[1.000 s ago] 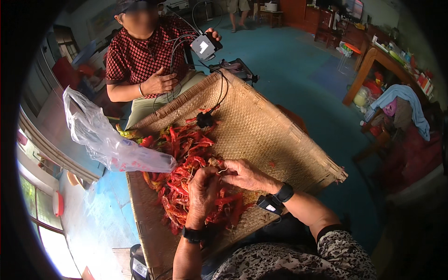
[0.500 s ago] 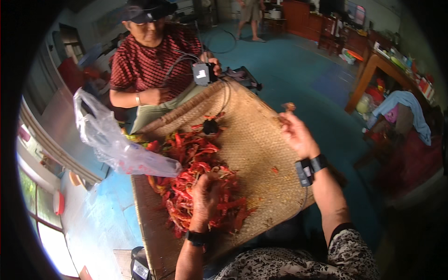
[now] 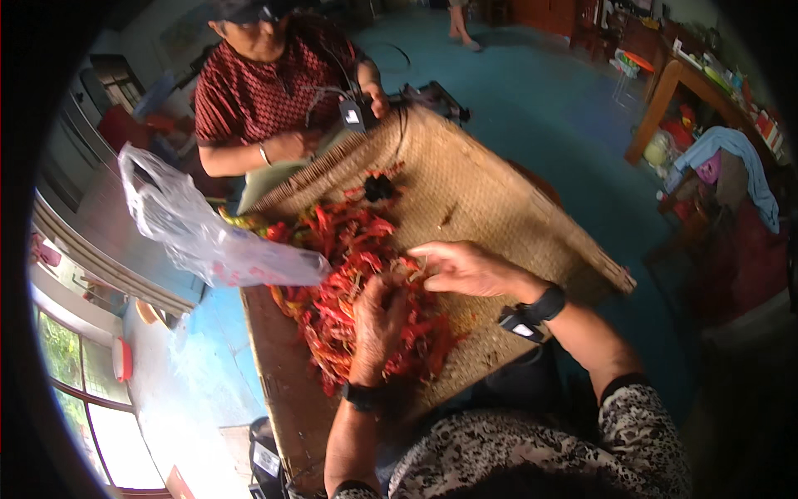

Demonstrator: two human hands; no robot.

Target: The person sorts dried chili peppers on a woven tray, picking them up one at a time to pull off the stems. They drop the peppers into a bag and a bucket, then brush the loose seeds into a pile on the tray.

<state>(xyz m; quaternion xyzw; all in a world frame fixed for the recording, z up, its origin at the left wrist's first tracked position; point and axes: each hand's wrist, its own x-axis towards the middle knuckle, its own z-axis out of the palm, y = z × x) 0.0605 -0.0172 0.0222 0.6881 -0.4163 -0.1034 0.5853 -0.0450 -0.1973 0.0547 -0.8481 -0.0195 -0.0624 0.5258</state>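
The left hand [image 3: 381, 320] curls over chillies [image 3: 332, 328] heaped on the woven tray [image 3: 490, 195], seemingly steadying them, its fingers' pinch hidden, while the right hand [image 3: 475, 270], fingers spread, sits just beside, likely for easy reach.

The person's shirt [image 3: 532, 456] has black and pale blotches, and its short sleeves [image 3: 635, 420] end in a dark edge [image 3: 623, 383]. A black band [image 3: 547, 303] goes around each wrist. By the right one is a small black box [image 3: 515, 319] with a white patch [image 3: 523, 330].
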